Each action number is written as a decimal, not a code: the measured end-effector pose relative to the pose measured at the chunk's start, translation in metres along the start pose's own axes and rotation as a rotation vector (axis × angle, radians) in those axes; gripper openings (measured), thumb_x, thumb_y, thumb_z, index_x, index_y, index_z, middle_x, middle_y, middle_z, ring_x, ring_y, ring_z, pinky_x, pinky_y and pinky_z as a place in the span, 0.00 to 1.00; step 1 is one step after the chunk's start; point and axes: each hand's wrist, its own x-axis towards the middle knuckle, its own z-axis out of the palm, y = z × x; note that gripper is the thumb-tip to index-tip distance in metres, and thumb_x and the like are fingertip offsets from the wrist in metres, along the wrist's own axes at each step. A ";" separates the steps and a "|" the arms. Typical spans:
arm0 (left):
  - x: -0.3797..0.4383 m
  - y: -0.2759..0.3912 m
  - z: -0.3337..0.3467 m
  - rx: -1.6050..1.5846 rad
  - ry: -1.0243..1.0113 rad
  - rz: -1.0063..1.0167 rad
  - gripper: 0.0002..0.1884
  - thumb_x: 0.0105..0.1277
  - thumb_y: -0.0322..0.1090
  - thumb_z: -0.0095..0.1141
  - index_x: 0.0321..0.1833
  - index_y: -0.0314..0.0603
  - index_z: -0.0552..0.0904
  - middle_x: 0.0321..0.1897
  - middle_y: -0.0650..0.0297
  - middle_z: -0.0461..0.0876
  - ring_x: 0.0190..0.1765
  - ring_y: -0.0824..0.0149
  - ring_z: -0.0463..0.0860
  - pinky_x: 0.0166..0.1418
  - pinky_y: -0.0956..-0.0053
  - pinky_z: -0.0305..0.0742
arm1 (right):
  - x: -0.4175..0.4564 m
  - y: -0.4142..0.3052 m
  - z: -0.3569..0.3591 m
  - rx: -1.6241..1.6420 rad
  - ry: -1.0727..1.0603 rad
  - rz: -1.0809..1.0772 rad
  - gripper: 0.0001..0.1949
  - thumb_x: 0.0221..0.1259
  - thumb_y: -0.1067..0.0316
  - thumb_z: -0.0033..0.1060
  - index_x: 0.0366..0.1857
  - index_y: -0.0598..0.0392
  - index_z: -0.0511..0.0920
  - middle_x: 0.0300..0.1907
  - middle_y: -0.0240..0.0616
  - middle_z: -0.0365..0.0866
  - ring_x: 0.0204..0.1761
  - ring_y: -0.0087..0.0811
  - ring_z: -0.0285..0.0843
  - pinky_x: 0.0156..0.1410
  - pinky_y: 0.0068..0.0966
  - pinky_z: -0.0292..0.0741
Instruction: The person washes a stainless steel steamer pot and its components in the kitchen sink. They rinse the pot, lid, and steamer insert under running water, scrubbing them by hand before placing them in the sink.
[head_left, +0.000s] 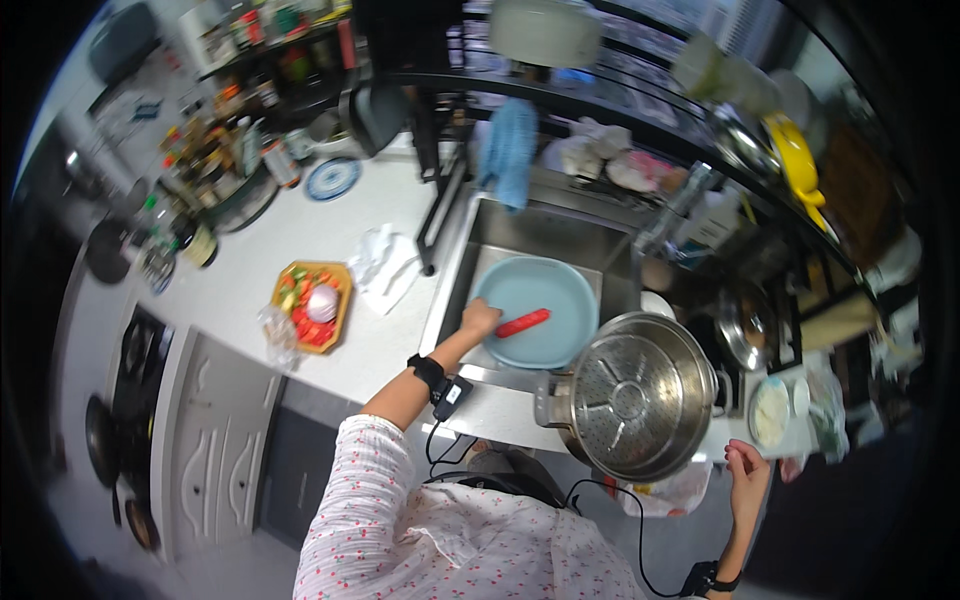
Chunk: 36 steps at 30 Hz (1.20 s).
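Note:
My left hand (481, 318) is curled at the left rim of a light blue basin (555, 289) in the steel sink. One end of a long red object (523, 322), too blurred to name, meets my fingers inside the basin. Whether those fingers grip it or the basin's rim is unclear. To the right, a large steel pot (577, 442) with a perforated steamer insert (628, 403) straddles the sink's front edge. My right hand (746, 465) is off the counter's front edge, right of the pot, with loosely bent fingers and nothing visible in them.
Left of the sink, a yellow tray (343, 315) holds chopped vegetables and a peeled onion (322, 303). White paper towels (386, 266) lie beside it. A black rack leg (427, 259) stands by the sink's corner. The faucet (671, 206) reaches over the sink. A cable (640, 525) hangs near my waist.

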 end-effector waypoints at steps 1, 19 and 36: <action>-0.013 -0.004 -0.013 -0.023 0.077 0.138 0.19 0.48 0.35 0.59 0.41 0.32 0.76 0.32 0.49 0.79 0.38 0.54 0.79 0.44 0.67 0.72 | 0.004 -0.015 0.006 0.034 -0.036 -0.060 0.09 0.54 0.73 0.52 0.37 0.65 0.76 0.29 0.34 0.77 0.32 0.19 0.72 0.39 0.15 0.68; -0.057 -0.145 -0.247 1.224 0.242 0.688 0.28 0.57 0.34 0.38 0.64 0.52 0.58 0.68 0.64 0.47 0.70 0.63 0.44 0.69 0.57 0.35 | -0.071 -0.192 0.164 -0.009 -0.169 -0.483 0.06 0.49 0.78 0.49 0.32 0.66 0.75 0.28 0.40 0.75 0.32 0.29 0.75 0.40 0.19 0.70; 0.025 -0.114 -0.248 0.947 0.030 0.894 0.23 0.60 0.35 0.40 0.61 0.46 0.63 0.64 0.56 0.54 0.66 0.51 0.51 0.62 0.38 0.41 | -0.030 -0.160 0.384 0.222 -0.448 -0.172 0.10 0.53 0.70 0.53 0.37 0.63 0.76 0.25 0.34 0.78 0.27 0.19 0.74 0.33 0.16 0.70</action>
